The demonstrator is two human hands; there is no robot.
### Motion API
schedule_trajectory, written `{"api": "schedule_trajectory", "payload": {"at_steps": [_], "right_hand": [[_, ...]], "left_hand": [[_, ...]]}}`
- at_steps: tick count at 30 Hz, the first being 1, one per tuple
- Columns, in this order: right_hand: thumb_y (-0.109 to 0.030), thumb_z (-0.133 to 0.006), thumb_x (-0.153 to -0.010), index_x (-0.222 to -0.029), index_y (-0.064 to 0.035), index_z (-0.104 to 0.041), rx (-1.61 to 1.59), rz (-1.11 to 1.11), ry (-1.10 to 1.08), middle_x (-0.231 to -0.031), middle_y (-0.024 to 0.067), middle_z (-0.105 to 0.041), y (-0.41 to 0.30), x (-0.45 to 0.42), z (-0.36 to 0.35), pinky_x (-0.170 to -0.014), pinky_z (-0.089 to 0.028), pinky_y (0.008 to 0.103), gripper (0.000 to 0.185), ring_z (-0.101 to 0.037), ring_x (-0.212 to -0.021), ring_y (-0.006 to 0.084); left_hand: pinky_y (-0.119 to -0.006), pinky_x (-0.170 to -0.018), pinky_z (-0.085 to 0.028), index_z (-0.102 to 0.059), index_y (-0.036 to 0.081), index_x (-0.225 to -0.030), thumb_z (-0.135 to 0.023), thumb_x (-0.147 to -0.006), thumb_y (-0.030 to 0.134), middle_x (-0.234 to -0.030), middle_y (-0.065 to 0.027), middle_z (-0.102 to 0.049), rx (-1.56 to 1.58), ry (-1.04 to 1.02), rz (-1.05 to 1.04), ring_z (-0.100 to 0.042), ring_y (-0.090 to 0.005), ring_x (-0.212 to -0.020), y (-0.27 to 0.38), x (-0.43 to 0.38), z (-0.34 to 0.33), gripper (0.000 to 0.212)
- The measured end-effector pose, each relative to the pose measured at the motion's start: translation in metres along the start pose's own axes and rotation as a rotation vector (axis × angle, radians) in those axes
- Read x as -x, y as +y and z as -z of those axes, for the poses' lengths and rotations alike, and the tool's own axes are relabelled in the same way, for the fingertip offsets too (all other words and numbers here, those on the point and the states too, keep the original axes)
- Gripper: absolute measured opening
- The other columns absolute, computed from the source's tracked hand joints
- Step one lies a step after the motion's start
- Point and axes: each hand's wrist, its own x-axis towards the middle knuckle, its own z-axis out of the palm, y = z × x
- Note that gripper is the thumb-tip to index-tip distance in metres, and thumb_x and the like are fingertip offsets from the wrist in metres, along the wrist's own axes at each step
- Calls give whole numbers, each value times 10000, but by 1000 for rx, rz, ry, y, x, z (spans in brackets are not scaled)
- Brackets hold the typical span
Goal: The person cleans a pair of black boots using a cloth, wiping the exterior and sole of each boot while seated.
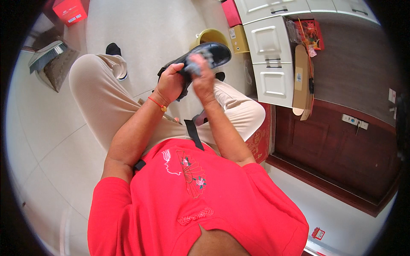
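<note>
A black leather shoe [221, 52] is held up over the floor between my knees, its glossy toe pointing right. My left hand [171, 80], with a red string bracelet at the wrist, grips the shoe near its heel end, thumb on top. My right hand [202, 75] is pressed to the upper of the shoe with a crumpled grey-blue cloth [193, 65] in its fingers; hand and cloth are blurred. Behind the shoe stands a yellow bucket [213, 33], partly hidden by it. Part of another dark shoe [201, 118] shows below my right forearm.
White cabinets [267, 40] stand at the right, with a tan box [239, 39] and a red box [231, 12] beside them. Flattened cardboard [301, 80] leans nearby. At the left lie a broom [48, 56] and dustpan [61, 68]; a red carton [69, 12] is at the upper left.
</note>
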Motion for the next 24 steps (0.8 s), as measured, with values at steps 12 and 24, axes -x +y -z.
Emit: {"api": "schedule_trajectory", "payload": {"at_steps": [12,24], "right_hand": [[-172,-424,-838,-863,-24,-534,-1587,-796,482,-805,133,-594,-32,4,36,-798,-466,371,185,-577,-785,249],[-204,-432,-881,-969,-64,-532,-894,-620,717,-913,78,-589,6,-22,100,-760,-477,370,193,-578,-818,217]], "left_hand": [[-361,-968,-359,-465,-35,-1180,-437,-817,163,-1144,-141,-553,-47,-38,-85,-513,-244,-1078,9,0,-8,415],[-290,-962,-348,-492,-17,-1142,-471,-786,95,-1112,-81,-559,-141,-25,-33,-509,-182,-1036,6,15,-15,374]]}}
